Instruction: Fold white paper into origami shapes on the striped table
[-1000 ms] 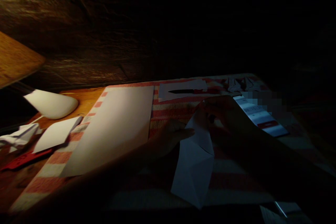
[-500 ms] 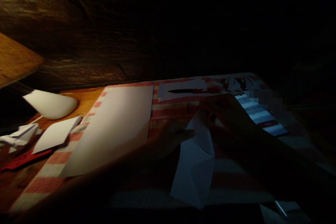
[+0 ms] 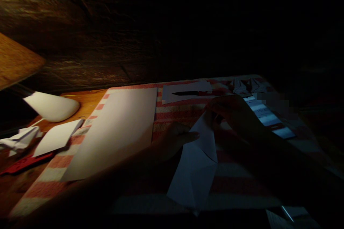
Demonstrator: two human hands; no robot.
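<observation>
A folded white paper (image 3: pixel 195 166) lies on the red-and-white striped cloth (image 3: pixel 231 182) in dim light. My left hand (image 3: pixel 172 141) rests on the paper's left edge, its fingers pressed together on the fold. My right hand (image 3: pixel 233 112) pinches the paper's upper tip, fingers closed on it. Both forearms are in deep shadow.
A large white sheet (image 3: pixel 118 128) lies to the left, a lit phone (image 3: pixel 266 116) to the right. A dark knife (image 3: pixel 193 93) lies on a small paper at the back. Folded paper pieces (image 3: pixel 245 85) sit at the far right. A white lamp head (image 3: pixel 52 106), paper scraps and a red card lie at the left.
The folded paper's lower end has swung a little to the left. My right hand shifted slightly on the upper tip; my left hand stayed put.
</observation>
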